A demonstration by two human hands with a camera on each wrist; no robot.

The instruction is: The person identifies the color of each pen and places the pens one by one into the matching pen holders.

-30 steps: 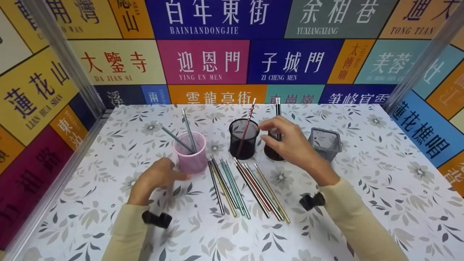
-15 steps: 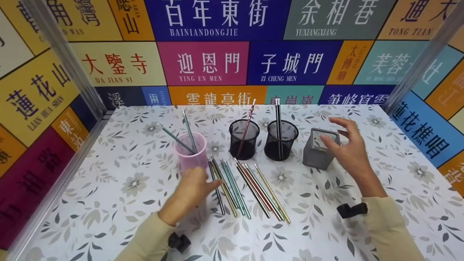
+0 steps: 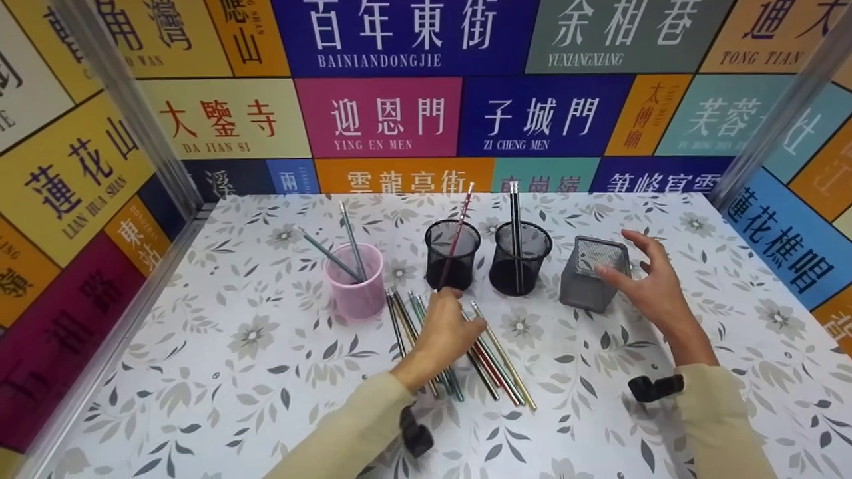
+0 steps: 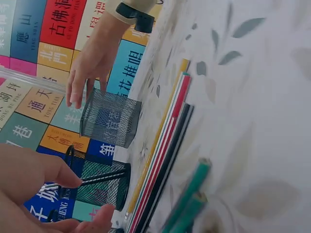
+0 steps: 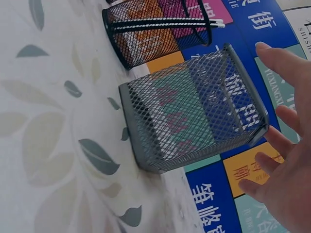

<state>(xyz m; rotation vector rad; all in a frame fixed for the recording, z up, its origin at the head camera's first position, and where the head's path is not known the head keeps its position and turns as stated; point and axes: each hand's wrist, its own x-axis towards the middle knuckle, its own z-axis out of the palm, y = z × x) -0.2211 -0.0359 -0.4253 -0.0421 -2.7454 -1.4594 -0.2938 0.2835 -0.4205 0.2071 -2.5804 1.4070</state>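
My left hand (image 3: 444,332) is over the loose pencils (image 3: 507,362) on the table. In the left wrist view its thumb and fingers stand apart, with no pencil between them. My right hand (image 3: 655,289) hovers at the right side of the grey square mesh pen holder (image 3: 584,286). The right wrist view shows its spread fingers close to the holder's rim; whether they touch it I cannot tell. Beneath the left hand the pencils lie in two groups, black, gold and green on the left, black, red, green and gold on the right, partly hidden.
A pink pen cup (image 3: 357,301) with two green pencils stands on the left. In the middle are a black mesh cup (image 3: 436,263) holding one red patterned pencil and another black mesh cup (image 3: 532,266) with black pencils. A sign-covered wall (image 3: 393,116) bounds the table's back.
My left hand has moved right from beside the pink cup to above the pencils. The right hand has left the right black cup and moved right to the grey holder.
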